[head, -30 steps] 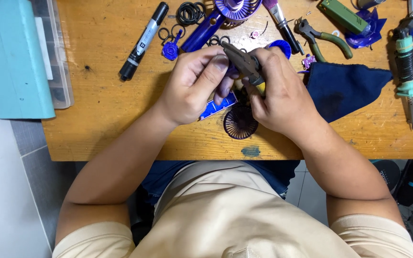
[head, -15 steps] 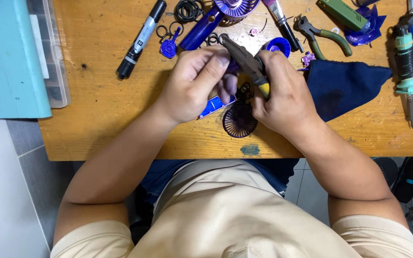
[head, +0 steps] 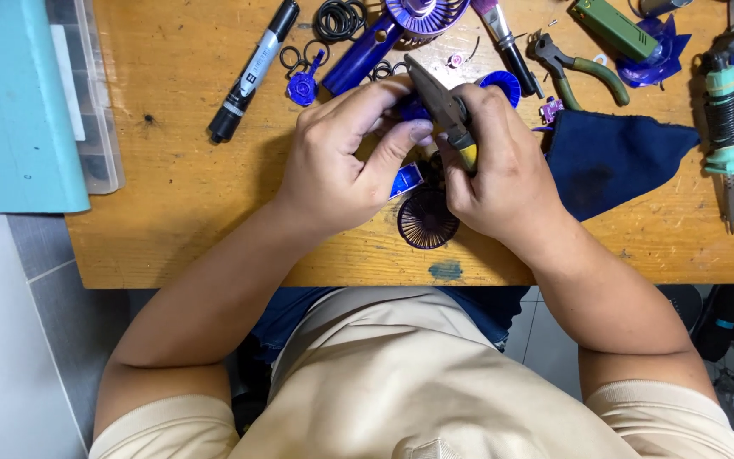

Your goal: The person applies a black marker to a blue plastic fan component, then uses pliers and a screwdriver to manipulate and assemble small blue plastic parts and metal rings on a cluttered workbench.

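Surface: a worn wooden table point(head: 172, 212) with scuffs and a blue-green paint spot at its near edge, lower centre. Grey floor tiles show below it at lower left.

Upper left of the frame: a teal box point(head: 10, 102) with a clear plastic organiser point(head: 99, 102) against its right side, bearing a pale rectangular label. To the right, a black marker point(head: 252, 72) with a white label band lies diagonally. Beside it, black rubber rings point(head: 340, 17) and a small blue gear-shaped part point(head: 303, 87).

Centre: the left hand point(head: 341, 166) has its grip pinched together on a small blue part point(head: 414, 109), mostly hidden by the fingers. The right hand point(head: 503, 170) has its grip clamped around pliers with yellow handles point(head: 445, 106), the nose pointing to upper left, just above the blue part. Both hands are held above a dark round fan grille point(head: 426, 223) lying on the table, with a blue piece point(head: 405, 180) just beside it.

Upper centre: a purple fan head point(head: 422, 15) on a blue handle.

Right of centre: a dark blue cloth point(head: 613, 157), and above it green-handled cutters point(head: 579, 64) and a green rectangular block point(head: 615, 27).

Far right: a soldering iron with a green grip sleeve point(head: 726, 127).
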